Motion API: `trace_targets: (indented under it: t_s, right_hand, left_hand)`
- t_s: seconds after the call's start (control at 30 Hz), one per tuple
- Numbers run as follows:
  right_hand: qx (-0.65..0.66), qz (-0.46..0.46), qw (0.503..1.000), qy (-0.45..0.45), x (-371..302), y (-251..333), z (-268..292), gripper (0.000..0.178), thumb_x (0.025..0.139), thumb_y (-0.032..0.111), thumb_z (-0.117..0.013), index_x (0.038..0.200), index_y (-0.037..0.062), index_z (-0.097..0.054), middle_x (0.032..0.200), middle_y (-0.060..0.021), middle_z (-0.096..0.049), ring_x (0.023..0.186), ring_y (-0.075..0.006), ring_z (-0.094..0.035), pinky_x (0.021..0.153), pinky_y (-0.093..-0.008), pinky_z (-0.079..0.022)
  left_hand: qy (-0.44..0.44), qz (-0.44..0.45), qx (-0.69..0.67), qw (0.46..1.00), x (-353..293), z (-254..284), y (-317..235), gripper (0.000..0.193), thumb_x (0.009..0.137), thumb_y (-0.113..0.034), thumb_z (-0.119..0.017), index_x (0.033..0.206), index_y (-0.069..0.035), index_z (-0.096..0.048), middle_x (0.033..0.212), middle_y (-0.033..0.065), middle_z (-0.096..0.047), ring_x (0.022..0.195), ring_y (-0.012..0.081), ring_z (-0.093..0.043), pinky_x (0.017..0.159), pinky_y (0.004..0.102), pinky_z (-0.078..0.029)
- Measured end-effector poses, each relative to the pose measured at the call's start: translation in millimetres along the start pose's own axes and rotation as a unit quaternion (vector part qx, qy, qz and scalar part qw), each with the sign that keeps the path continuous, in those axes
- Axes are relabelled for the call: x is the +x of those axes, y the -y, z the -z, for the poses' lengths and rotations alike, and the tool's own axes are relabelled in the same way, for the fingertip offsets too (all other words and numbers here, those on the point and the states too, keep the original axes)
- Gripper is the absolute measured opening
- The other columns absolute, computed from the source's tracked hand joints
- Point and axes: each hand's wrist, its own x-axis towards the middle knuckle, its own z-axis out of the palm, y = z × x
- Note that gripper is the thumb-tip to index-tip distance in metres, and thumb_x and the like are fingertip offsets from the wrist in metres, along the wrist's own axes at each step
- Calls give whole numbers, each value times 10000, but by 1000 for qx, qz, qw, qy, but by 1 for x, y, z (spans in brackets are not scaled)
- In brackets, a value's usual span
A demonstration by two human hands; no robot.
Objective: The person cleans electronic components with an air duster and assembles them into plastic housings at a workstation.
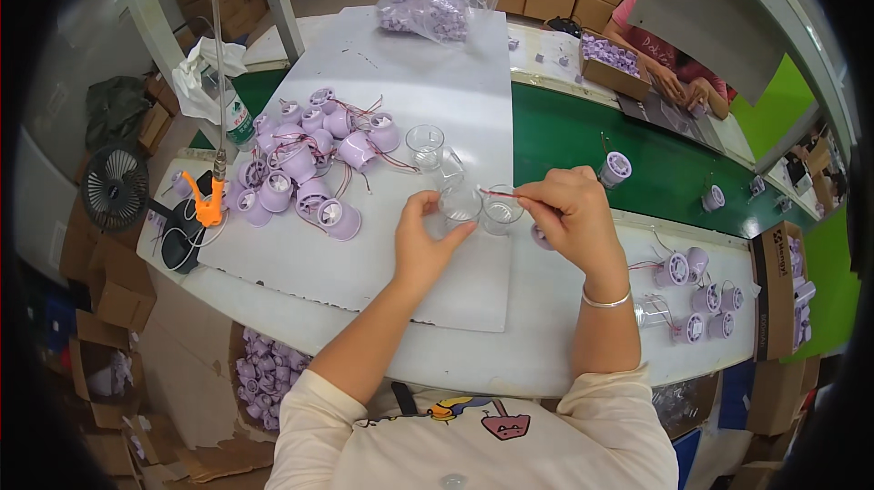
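Note:
My left hand (421,244) is curled around a clear plastic cup (461,204), thumb on the near side. Another clear cup (502,214) stands beside it on the right, and one more clear cup (425,146) sits farther back. With thumb and fingertips my right hand (572,212) pinches a thin red wire (498,193), whose end reaches over the cups. A lilac part (540,236) shows beneath the right hand, mostly hidden; whether the wire belongs to it I cannot tell. To the left lies a heap of lilac cup-shaped motor housings (296,162) with trailing wires.
A green conveyor belt (564,139) carries a few lilac units. Several more housings (692,326) stand at right near a carton (772,294). A clear bag of lilac parts (437,3) lies at the back. A co-worker's hands (683,89) are across the belt. A fan (116,185) is at left.

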Motion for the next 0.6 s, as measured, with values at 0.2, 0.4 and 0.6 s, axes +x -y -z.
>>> trace_targets:
  t_s: [0.2, 0.4, 0.6]
  right_hand:
    - [-34, 131, 990, 41, 1, 17, -12, 121, 699, 41, -707, 796, 111, -690, 634, -20, -487, 633, -199, -501, 704, -342, -339]
    - [74, 221, 964, 130, -5, 36, -28, 171, 695, 94, -753, 856, 136, -712, 636, 17, -466, 603, -167, -457, 667, -325, -305]
    - [190, 161, 960, 128, -15, 56, -47, 193, 739, 134, -740, 931, 155, -728, 633, 19, -478, 603, -155, -463, 683, -323, -313]
  left_hand:
    - [200, 137, -393, 887, -33, 67, -13, 464, 982, -280, -544, 1340, 7, -471, 1068, 83, -610, 985, 207, -632, 855, 308, -481]
    - [214, 125, -436, 865, -54, 91, -35, 685, 935, -527, -486, 1325, 36, -459, 1019, 107, -626, 957, 233, -633, 863, 365, -506]
    - [179, 131, -386, 895, -67, 94, -31, 545, 1007, -433, -409, 1348, -11, -465, 1162, 134, -628, 1014, 224, -626, 921, 359, -485]
